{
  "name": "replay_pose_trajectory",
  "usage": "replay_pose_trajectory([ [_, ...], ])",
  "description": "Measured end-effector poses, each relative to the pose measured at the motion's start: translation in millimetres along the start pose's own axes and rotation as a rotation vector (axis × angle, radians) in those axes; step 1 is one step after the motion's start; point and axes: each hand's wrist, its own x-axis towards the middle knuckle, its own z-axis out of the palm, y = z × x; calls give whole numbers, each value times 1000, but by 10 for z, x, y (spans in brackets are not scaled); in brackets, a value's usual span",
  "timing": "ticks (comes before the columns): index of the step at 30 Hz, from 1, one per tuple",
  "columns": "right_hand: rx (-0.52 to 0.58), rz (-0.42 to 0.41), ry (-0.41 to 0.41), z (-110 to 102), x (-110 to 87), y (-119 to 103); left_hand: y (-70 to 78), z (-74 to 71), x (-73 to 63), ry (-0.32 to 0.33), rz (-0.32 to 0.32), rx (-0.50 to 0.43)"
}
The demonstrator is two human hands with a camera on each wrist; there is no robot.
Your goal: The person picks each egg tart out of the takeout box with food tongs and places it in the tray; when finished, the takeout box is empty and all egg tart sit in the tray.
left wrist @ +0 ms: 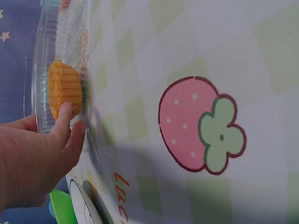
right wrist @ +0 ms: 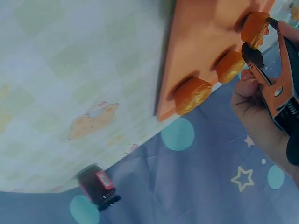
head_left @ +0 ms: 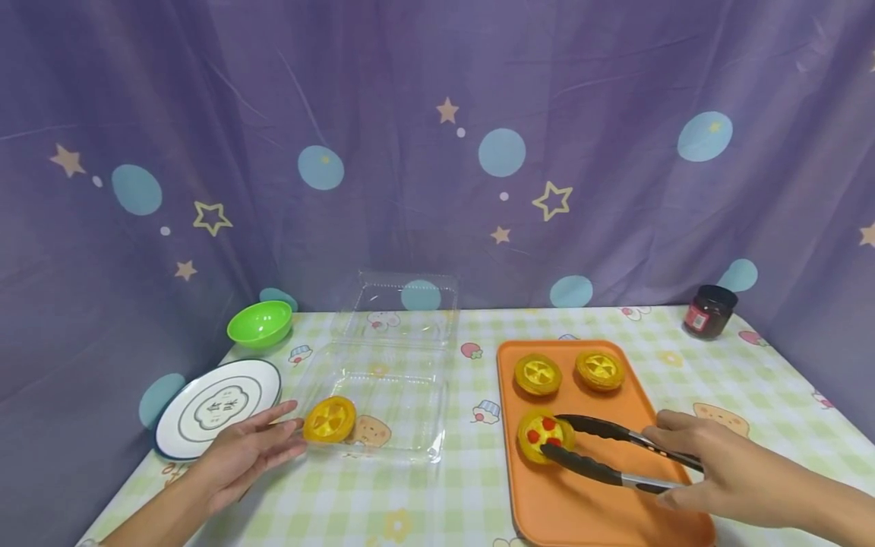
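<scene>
My right hand (head_left: 711, 463) grips a pair of black-and-silver tongs (head_left: 615, 479). The tongs' tips straddle an egg tart with red pieces on top (head_left: 532, 448), at the left side of the orange tray (head_left: 608, 524). Two more tarts, one on the left (head_left: 538, 375) and one on the right (head_left: 599, 370), sit farther back on that tray. My left hand (head_left: 249, 456), fingers fairly straight, rests against the left side of an open clear plastic box (head_left: 437, 444). Inside the box, close to those fingertips, lies a yellow tart (head_left: 330, 419); its ridged side (left wrist: 65, 88) shows through the plastic in the left wrist view.
A white plate (head_left: 198, 391) with a dark rim lies left of the box, and a green bowl (head_left: 260, 323) stands behind it. The box's clear lid (head_left: 403, 304) stands raised at the back. A dark jar (head_left: 711, 313) stands at the back right, near the curtain (head_left: 383, 114).
</scene>
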Motion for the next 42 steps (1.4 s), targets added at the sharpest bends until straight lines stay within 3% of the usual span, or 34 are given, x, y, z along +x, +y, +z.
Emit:
replay_pose_trajectory([
  [7,-9,80,-17,-10,-27,38,4,-1,3,-13,6,-6],
  [12,-94,145,62,-18,-79,14,2,-12,7,-11,9,-10],
  [15,-149,120,125,-56,-83,-21,1,-22,7,-10,12,-13],
  [21,-254,-70,241,-210,34,-186,0,-20,10,-4,14,-9],
  [24,-253,-131,262,-283,146,-311,1,-8,7,-2,12,-6],
  [31,-164,-108,153,-433,548,-701,0,0,-8,-3,22,3],
  [42,-182,-280,58,-486,1278,-1124,12,-8,-5,-7,22,10],
])
